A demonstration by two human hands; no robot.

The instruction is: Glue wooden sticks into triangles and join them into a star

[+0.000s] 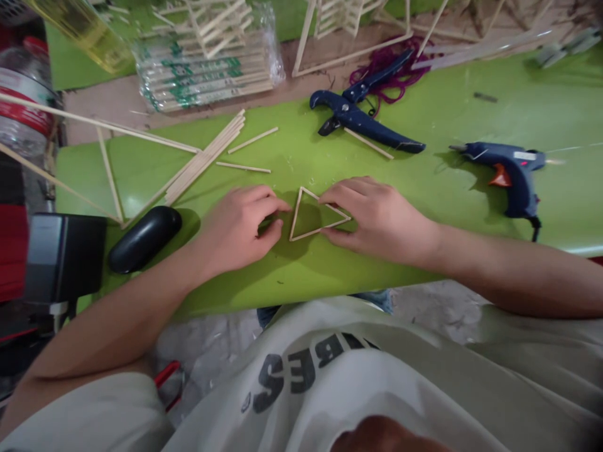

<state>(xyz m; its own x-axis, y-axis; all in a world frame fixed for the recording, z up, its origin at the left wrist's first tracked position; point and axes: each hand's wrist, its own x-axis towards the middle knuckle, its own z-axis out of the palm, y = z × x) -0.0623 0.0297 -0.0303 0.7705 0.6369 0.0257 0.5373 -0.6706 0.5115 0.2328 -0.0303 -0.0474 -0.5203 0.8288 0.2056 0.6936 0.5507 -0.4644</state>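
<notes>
A small triangle of thin wooden sticks (296, 214) lies on the green table in front of me. My right hand (384, 220) grips it near its right corner, fingertips on the upper stick and thumb at the lower one. Just left of the triangle is my left hand (240, 229), thumb and fingers parted with nothing between them. Two short loose sticks (244, 167) lie beyond the left hand, beside a bundle of longer sticks (206, 157).
A blue hand cutter (348, 108) rests beyond the triangle, by tangled purple cord (393, 91). At right stands a blue glue gun (518, 166). A black oval case (145, 240) sits near my left forearm. Wrapped chopstick packs (207, 78) and stick frames (110, 169) lie around.
</notes>
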